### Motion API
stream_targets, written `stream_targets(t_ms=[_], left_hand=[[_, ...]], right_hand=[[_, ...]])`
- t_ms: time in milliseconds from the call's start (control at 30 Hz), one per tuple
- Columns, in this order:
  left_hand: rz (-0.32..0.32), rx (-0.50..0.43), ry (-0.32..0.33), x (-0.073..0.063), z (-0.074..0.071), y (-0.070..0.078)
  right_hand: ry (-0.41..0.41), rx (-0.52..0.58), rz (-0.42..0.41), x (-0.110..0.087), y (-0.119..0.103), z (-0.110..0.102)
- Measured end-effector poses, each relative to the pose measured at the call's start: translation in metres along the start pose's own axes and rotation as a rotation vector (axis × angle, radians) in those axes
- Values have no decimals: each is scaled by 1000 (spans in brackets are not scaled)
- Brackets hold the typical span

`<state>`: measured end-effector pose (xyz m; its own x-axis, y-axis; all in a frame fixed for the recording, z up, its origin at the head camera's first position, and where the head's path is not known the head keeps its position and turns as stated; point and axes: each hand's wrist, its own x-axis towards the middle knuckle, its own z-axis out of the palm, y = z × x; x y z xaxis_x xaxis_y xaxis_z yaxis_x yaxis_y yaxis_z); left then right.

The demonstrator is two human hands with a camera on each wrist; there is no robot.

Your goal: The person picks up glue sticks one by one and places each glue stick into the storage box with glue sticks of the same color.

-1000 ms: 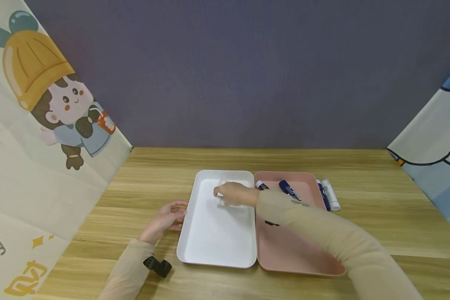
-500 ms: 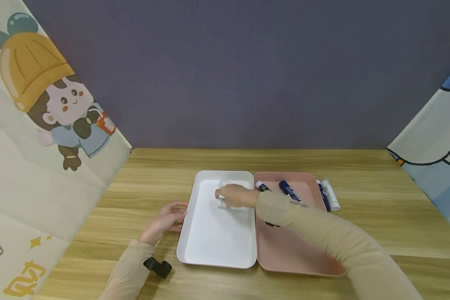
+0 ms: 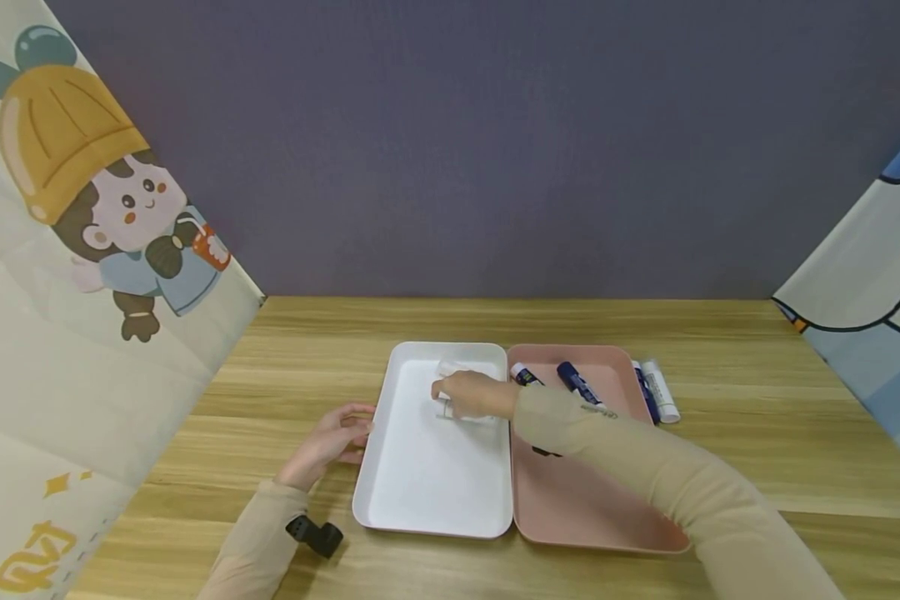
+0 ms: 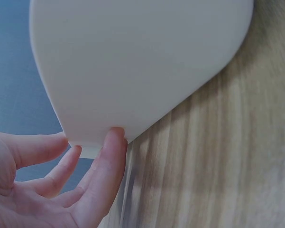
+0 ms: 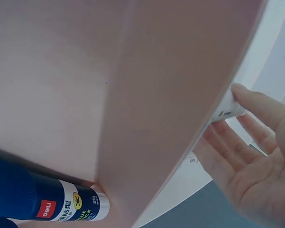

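My right hand (image 3: 474, 393) is over the far part of the white tray (image 3: 427, 492). It holds a white glue stick (image 5: 227, 114) with small print between thumb and fingers, mostly covered by the hand in the head view. More white surface with small print (image 5: 192, 160) shows below those fingers, in the right wrist view. My left hand (image 3: 333, 442) rests its fingertips against the left wall of the white tray; in the left wrist view the loosely bent fingers (image 4: 102, 178) touch the tray's outer side.
Against the white tray's right side stands a pink tray (image 3: 592, 517), holding blue glue sticks (image 3: 579, 382), partly under the right sleeve. Outside its right wall lie a white stick (image 3: 660, 392) and a dark blue one (image 3: 647, 390). A dark wall (image 3: 495, 167) closes off the wooden table's back.
The right hand has shifted slightly right and toward me over the white tray, still holding the white glue stick. The left hand keeps its place at the tray's wall.
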<state>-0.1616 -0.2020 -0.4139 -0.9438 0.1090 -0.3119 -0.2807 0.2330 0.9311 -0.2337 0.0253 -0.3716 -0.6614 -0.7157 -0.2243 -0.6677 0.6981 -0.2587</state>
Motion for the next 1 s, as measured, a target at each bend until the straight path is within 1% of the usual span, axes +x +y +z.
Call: stream_targets(t_ms=[200, 367, 567, 767, 1000], left_hand=[[-4, 6, 0, -3, -3, -2], [-3, 4, -13, -6, -6, -4], [3, 11, -27, -9, -10, -6], [4, 11, -39, -12, -13, -8], [7, 17, -56, -15, -18, -11]], right_hand=[[0, 32, 15, -3, -5, 1], [13, 47, 16, -5, -8, 2], [62, 64, -11, -10, -10, 2], [122, 71, -45, -20, -11, 0], [157, 132, -16, -34, -15, -2]])
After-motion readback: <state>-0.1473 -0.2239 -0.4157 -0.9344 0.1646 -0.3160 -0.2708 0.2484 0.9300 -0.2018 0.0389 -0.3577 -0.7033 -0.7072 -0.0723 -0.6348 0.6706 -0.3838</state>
